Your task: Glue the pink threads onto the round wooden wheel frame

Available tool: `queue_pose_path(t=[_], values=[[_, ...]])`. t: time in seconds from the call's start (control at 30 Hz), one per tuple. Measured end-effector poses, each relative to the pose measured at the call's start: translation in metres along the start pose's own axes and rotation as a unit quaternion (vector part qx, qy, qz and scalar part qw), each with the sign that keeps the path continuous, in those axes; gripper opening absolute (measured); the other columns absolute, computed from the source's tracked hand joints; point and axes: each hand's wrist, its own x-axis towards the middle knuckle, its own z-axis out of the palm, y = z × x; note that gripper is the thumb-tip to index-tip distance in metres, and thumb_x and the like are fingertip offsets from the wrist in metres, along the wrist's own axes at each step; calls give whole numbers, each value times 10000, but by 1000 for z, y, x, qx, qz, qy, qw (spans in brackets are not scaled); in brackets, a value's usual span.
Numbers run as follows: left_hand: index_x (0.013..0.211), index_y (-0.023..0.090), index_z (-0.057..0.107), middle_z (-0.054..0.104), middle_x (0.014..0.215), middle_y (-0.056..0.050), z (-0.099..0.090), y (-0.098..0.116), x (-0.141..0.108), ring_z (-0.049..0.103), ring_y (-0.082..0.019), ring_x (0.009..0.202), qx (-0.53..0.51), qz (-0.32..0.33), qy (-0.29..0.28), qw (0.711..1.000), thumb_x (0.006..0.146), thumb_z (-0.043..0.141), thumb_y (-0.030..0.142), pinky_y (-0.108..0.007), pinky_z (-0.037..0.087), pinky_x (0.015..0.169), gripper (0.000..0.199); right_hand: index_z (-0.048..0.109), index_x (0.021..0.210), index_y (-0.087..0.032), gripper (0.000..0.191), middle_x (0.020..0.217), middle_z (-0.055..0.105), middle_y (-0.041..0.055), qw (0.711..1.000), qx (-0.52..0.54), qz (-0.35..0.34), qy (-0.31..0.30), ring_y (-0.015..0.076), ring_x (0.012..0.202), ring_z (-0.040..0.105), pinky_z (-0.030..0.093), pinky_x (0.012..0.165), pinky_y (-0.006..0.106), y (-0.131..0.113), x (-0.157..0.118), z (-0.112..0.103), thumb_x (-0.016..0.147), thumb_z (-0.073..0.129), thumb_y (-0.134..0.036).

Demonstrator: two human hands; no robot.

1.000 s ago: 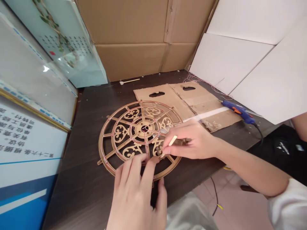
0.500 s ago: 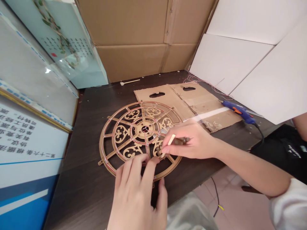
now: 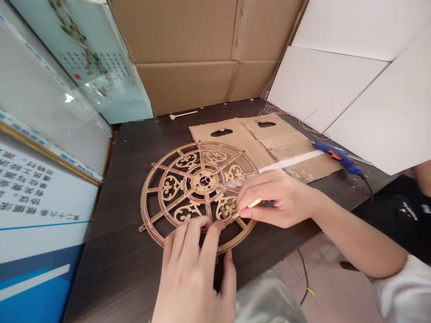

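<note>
A round openwork wooden frame [image 3: 162, 217] with scroll ornaments and red and white wires along its rings lies flat on the dark table. My left hand [image 3: 193, 264] is bent over its near rim, fingertips on the inner ring and thumb outside the rim. On the frame's right side, my right hand [image 3: 283, 197] pinches a thin pale wooden stick [image 3: 255, 202]. The stick slants down, its lower end close to the middle ring and my left index fingertip. My right fingers partly hide the stick and that side of the frame.
Behind the frame lies a flat cardboard piece [image 3: 249, 134], a blue glue gun [image 3: 338, 157] on its right end. A white-tipped stick [image 3: 183, 115] and loose pink wire [image 3: 279, 110] lie farther back. Cardboard [image 3: 185, 85] and white panels [image 3: 336, 80] bound the table. A person's arm [image 3: 422, 179] shows at right.
My right hand has moved slightly right and down, away from my left fingertips. The stick now leans flatter, its upper end pointing right. My left hand stays on the frame.
</note>
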Motion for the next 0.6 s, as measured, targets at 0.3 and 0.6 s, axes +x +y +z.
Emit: queue_pose_path(t=[0.3, 0.6], values=[[1219, 206, 565, 603, 1143, -108, -1, -2, -1, 569, -271, 1036, -10, -5, -13, 1000, 893, 565, 129, -450, 487, 870, 335, 739, 844, -144, 105, 766, 755, 50, 996, 31, 30, 81, 128, 665, 679, 536, 649, 232, -5, 5, 7, 947, 718, -144], [1218, 191, 566, 603, 1174, -115, -1, -2, -3, 559, -289, 1079, -7, -8, -21, 1000, 880, 576, 118, -470, 479, 907, 346, 763, 875, -144, 161, 716, 719, 0, 981, 69, 167, 63, 80, 548, 540, 417, 523, 188, -3, 5, 16, 924, 807, -291]])
